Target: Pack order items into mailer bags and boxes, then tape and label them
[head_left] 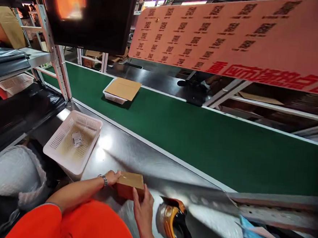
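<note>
A small brown cardboard box (130, 181) stands on the metal worktop in front of me, with a strip of tape along its top. My left hand (112, 177), wearing a metal-banded watch, grips the box's left end. At the opposite end, my right hand (143, 205) has its fingers against the right side. Between them the box is held; its underside is hidden. Just right of my right hand lies an orange and black tape dispenser (171, 221).
A white plastic basket (86, 161) with a labelled packet (77, 139) inside sits at left. Beyond runs a green conveyor belt (190, 132), carrying another basket (114, 98) topped by flat cardboard (123, 88). A monitor (92, 20) and a pink code board (235, 37) hang above.
</note>
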Demonstrator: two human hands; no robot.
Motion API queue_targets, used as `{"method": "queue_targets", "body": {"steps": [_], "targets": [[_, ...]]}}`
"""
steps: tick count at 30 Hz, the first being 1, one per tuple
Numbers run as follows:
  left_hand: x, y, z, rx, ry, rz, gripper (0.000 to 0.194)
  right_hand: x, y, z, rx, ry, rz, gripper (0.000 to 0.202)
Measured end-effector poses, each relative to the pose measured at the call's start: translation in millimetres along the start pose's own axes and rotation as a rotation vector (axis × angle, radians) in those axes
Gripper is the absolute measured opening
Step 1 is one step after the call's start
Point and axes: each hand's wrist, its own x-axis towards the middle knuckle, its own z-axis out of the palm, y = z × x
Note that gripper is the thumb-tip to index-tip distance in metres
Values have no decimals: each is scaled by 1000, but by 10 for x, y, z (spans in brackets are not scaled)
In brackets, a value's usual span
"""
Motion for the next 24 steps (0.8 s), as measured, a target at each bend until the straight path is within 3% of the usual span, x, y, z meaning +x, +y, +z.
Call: {"method": "queue_targets", "body": {"steps": [3, 5, 7, 10, 13, 15, 17, 20, 24], "targets": [[-83, 52, -120, 15, -173, -17, 64, 379, -16, -184, -8, 59, -36, 100], [-113, 62, -345, 119, -182, 77, 54, 577, -28, -190, -73, 63, -84, 108], [-103, 37, -725, 208, -88, 201, 40, 635, -78, -56, -153, 36, -101, 115], [-9, -101, -1511, 229, 140, 261, 35, 443, -191, 317, -299, -91, -57, 113], [115, -371, -2266, 285, 364, 173, 44, 167, -234, 644, -453, -182, -63, 112], [180, -594, -2582, 343, 475, 71, 46, 101, -188, 717, -502, -206, -138, 110], [230, -815, -2706, 396, 529, -31, 60, 158, -105, 661, -490, -285, -229, 104], [311, -1079, -2656, 463, 521, -105, 83, 358, -4, 437, -406, -485, -344, 97], [456, -1231, -2563, 516, 499, 1, 66, 599, -46, 194, -347, -549, -325, 104]]}}
